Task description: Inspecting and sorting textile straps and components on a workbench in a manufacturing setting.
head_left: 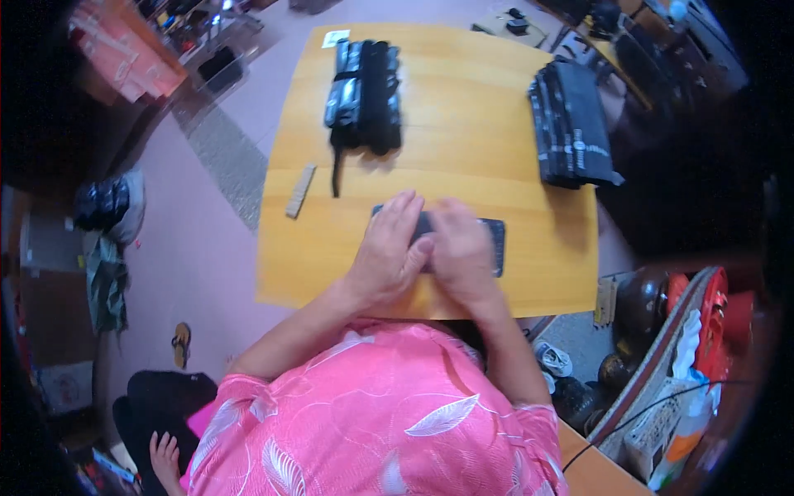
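A dark, flat rectangular piece (pixel 499 241) lies on the wooden table close to its near edge. My left hand (pixel 387 252) rests over its left part, fingers stretched out and lying close together. Beside it my right hand (pixel 463 256) lies palm down across the middle of the piece, slightly blurred, its fingers reaching forward. The thumbs come close together over the piece. Its two ends show past my hands, and the rest is hidden beneath them. Whether it is a pouch or a folded bag I cannot make out.
A black bundle with rolled sections and a strap (pixel 364 95) lies at the far left of the table (pixel 463 124). A stack of flat black packages (pixel 572 124) sits at the right edge. Left of my hands is a short beige strip (pixel 301 191). Another person's hand (pixel 165 455) shows lower left.
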`<state>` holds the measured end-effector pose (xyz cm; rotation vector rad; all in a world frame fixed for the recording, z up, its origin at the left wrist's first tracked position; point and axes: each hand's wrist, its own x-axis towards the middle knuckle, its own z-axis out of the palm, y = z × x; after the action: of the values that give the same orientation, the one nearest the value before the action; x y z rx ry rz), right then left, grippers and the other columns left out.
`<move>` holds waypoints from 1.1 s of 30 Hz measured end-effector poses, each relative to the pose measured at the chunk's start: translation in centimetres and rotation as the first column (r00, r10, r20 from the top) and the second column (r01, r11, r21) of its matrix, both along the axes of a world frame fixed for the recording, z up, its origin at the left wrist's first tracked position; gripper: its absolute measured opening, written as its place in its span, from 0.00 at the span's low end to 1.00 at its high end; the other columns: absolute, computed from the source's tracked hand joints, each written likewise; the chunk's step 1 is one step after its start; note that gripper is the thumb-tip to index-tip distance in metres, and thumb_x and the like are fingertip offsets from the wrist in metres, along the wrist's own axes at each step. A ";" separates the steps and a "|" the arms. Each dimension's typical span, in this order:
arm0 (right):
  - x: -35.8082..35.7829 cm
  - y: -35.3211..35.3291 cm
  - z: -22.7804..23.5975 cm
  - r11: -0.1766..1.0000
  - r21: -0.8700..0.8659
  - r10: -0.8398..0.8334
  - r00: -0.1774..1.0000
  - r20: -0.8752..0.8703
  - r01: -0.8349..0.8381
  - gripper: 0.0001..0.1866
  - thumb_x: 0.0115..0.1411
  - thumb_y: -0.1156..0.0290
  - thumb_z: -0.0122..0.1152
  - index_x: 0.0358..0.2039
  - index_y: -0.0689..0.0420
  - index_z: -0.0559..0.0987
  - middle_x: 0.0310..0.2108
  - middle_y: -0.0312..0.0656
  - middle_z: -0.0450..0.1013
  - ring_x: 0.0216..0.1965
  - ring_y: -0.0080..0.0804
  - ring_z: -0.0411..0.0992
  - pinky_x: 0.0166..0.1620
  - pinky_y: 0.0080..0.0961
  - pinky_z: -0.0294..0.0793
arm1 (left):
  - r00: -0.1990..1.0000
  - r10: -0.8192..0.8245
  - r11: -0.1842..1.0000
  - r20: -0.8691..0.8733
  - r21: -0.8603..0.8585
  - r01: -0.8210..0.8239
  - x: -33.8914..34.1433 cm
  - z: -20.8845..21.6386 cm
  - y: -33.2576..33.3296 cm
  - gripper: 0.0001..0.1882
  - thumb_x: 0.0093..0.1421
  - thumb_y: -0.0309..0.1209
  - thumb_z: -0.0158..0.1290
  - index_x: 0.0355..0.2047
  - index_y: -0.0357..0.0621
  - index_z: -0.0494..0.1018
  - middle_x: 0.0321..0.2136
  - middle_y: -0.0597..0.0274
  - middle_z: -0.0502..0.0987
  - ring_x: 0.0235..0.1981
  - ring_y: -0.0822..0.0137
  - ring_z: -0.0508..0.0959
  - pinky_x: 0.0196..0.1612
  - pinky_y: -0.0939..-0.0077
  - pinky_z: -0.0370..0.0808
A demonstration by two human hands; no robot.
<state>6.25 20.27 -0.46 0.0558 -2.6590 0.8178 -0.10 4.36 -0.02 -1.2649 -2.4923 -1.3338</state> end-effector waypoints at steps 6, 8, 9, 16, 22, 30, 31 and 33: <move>0.5 0.9 -1.7 0.923 0.365 0.085 0.990 0.115 -0.121 0.29 0.59 0.57 0.51 0.56 0.64 0.67 0.60 0.54 0.60 0.63 0.50 0.55 0.63 0.45 0.52 | 0.985 -0.101 0.922 -0.137 -0.385 0.041 -0.1 -2.2 0.8 0.41 0.62 0.57 0.35 0.62 0.31 0.52 0.62 0.36 0.54 0.64 0.41 0.53 0.64 0.46 0.47; 1.4 2.4 -0.4 0.945 0.316 -0.002 0.961 0.275 -0.088 0.34 0.60 0.54 0.51 0.60 0.63 0.63 0.62 0.54 0.57 0.66 0.49 0.50 0.65 0.45 0.47 | 0.992 -0.062 0.926 -0.107 -0.377 0.017 -0.1 -2.3 0.8 0.39 0.62 0.56 0.38 0.62 0.36 0.55 0.62 0.39 0.55 0.64 0.42 0.53 0.63 0.42 0.47; 1.9 3.6 -0.2 0.941 0.328 -0.006 0.964 0.268 -0.085 0.34 0.60 0.54 0.51 0.60 0.63 0.63 0.62 0.54 0.57 0.66 0.49 0.50 0.65 0.45 0.47 | 0.991 -0.062 0.930 -0.115 -0.366 0.015 0.1 -1.9 1.2 0.39 0.62 0.56 0.38 0.62 0.36 0.55 0.62 0.39 0.55 0.64 0.42 0.53 0.63 0.42 0.47; 2.8 4.3 0.3 0.949 0.309 -0.055 0.942 0.332 -0.054 0.35 0.58 0.55 0.53 0.60 0.63 0.62 0.64 0.55 0.52 0.67 0.50 0.48 0.67 0.45 0.44 | 0.983 -0.055 0.833 -0.173 -0.550 -0.050 1.0 -0.1 1.5 0.32 0.58 0.49 0.48 0.59 0.46 0.62 0.62 0.42 0.54 0.66 0.44 0.50 0.59 0.29 0.44; 3.0 5.6 -0.2 0.970 0.243 -0.030 0.969 0.247 -0.032 0.31 0.58 0.58 0.55 0.57 0.63 0.66 0.62 0.56 0.57 0.64 0.52 0.53 0.65 0.45 0.49 | 0.999 0.017 0.988 0.051 -0.152 -0.009 -0.5 -2.3 0.3 0.26 0.63 0.41 0.44 0.59 0.44 0.63 0.59 0.45 0.63 0.63 0.53 0.60 0.63 0.46 0.50; 2.1 3.4 0.6 0.871 0.255 -0.456 0.885 0.098 0.420 0.17 0.58 0.68 0.56 0.43 0.66 0.71 0.42 0.58 0.68 0.46 0.54 0.68 0.46 0.43 0.69 | 0.652 -0.187 0.629 0.734 0.600 -0.495 -1.2 -2.4 -2.5 0.20 0.68 0.36 0.34 0.51 0.33 0.66 0.48 0.49 0.73 0.51 0.61 0.71 0.56 0.65 0.66; 2.0 2.8 0.7 0.830 0.316 -0.517 0.848 0.122 0.460 0.15 0.58 0.67 0.56 0.40 0.65 0.71 0.39 0.57 0.68 0.42 0.53 0.69 0.44 0.43 0.70 | 0.656 -0.184 0.628 0.732 0.601 -0.494 -1.0 -2.5 -3.1 0.20 0.68 0.36 0.34 0.51 0.33 0.66 0.48 0.49 0.73 0.51 0.61 0.71 0.56 0.65 0.66; 1.5 2.3 0.7 0.788 0.378 -0.568 0.811 0.140 0.486 0.13 0.59 0.67 0.56 0.37 0.64 0.71 0.36 0.55 0.69 0.38 0.52 0.70 0.41 0.43 0.70 | 0.554 -0.177 0.638 0.813 0.524 -0.564 -0.6 -2.8 -4.3 0.19 0.68 0.35 0.35 0.49 0.33 0.67 0.44 0.50 0.74 0.47 0.61 0.74 0.52 0.65 0.70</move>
<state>7.72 22.57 0.28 -0.7334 -2.7811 0.2003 -0.72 0.10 -2.85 -0.0499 -1.7651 -2.9071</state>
